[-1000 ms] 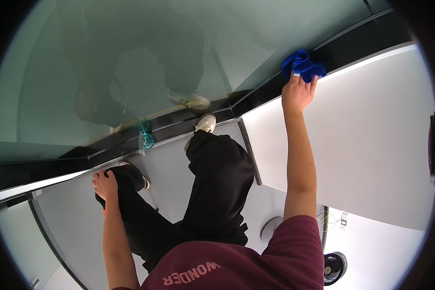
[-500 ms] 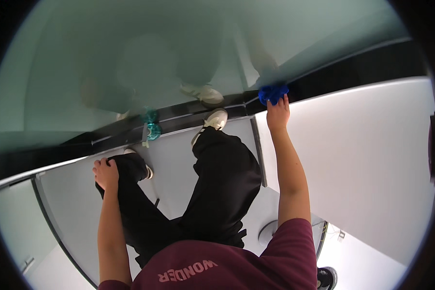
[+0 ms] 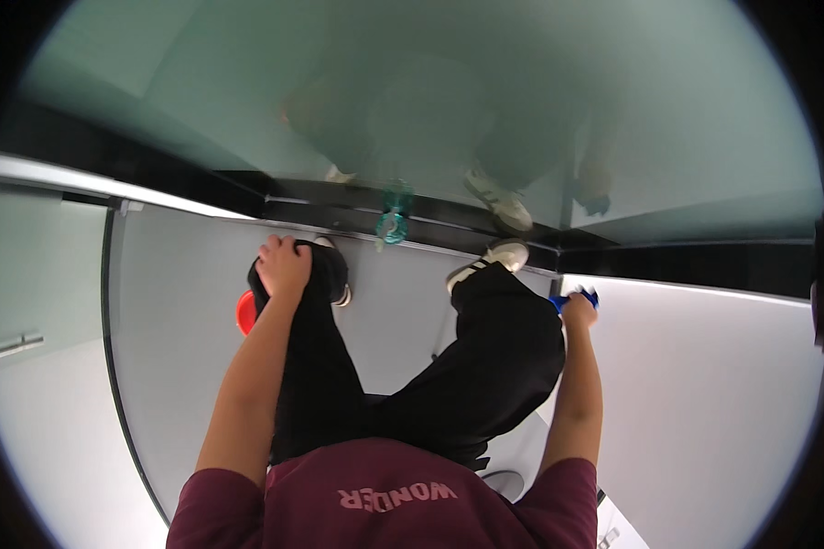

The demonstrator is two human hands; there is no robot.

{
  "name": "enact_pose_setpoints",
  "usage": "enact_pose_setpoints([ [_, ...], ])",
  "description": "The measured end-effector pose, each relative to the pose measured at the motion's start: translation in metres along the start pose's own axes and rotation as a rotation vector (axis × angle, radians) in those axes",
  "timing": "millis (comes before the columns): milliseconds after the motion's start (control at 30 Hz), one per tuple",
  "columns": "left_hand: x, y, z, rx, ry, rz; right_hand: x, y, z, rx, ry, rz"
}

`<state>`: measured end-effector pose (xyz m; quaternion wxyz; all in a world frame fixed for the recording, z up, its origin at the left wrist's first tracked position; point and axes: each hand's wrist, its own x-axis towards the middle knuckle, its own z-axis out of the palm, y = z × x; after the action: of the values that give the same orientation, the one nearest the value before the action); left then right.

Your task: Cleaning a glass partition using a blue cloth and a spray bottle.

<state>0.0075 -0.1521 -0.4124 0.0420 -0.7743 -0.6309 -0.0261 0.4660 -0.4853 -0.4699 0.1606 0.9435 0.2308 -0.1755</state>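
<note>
A crumpled blue cloth [image 3: 558,301] is bunched in my right hand [image 3: 578,312], whose fingers are closed round it. That hand is beside my bent right knee, close to the white panel [image 3: 696,366]. My left hand [image 3: 285,267] rests on my left knee, fingers spread over the black trousers [image 3: 325,380] and holding nothing. Between my feet, against the black base strip [image 3: 334,218], is a teal see-through bottle [image 3: 392,228] with a pale top; what kind of bottle is hard to make out.
Ahead rises a greenish glass wall [image 3: 449,101] that mirrors my shoes and the bottle. Part of a red container [image 3: 245,313] shows beside my left knee. A glass door with a metal handle [image 3: 14,348] is at far left. My white shoe [image 3: 504,256] nearly touches the base strip.
My right hand, with the blue cloth, has come down off the black strip toward my right knee. The view has turned, and the red container has come into sight.
</note>
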Motion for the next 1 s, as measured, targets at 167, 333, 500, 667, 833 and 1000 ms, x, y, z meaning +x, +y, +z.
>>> enact_pose_setpoints([
  [167,-0.002,-0.006,0.002,-0.06,-0.045,-0.027,-0.022,0.016,-0.047,0.464,0.104,-0.031],
  [333,-0.013,-0.009,0.001,-0.241,0.113,0.027,-0.059,-0.022,-0.141,0.837,0.408,-0.406],
  [500,-0.043,-0.01,-0.003,-0.667,0.1,0.217,-0.157,-0.133,-0.23,1.051,0.332,-0.663],
  [667,-0.091,0.03,-0.048,-1.386,-0.24,0.262,-0.207,-0.208,-0.213,1.45,-0.208,-0.798],
  [833,-0.101,0.024,-0.093,-1.751,-0.278,0.135,-0.259,-0.261,-0.192,1.37,-0.416,-0.937],
  [1000,-0.09,0.004,-0.091,-1.678,-0.218,0.004,-0.274,-0.285,-0.189,1.297,-0.541,-1.003],
])
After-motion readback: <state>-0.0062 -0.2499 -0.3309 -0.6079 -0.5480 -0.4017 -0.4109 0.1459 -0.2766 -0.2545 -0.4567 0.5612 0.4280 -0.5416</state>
